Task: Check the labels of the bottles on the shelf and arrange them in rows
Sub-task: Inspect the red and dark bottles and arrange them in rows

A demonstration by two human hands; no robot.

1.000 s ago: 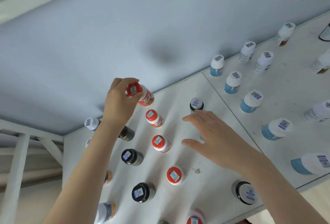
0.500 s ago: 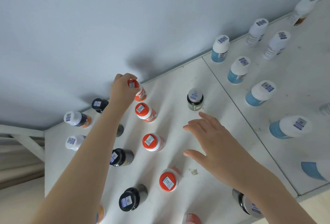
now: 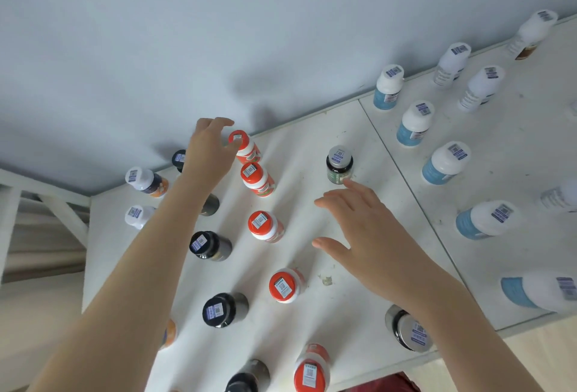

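Risk here tbh: the far red-capped bottle (image 3: 246,151) stands right against the next one in its row, so a clumsy brush from the left hand (image 3: 207,149) could topple both on the shelf (image 3: 306,141). That grip is loosely spread, thumb at the cap, not closed round it. The right hand (image 3: 371,235) is spread too, a fingertip right by the dark bottle (image 3: 338,170).

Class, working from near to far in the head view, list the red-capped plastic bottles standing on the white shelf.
Nearest red-capped bottle, second red-capped bottle, third red-capped bottle, fourth red-capped bottle, farthest red-capped bottle.
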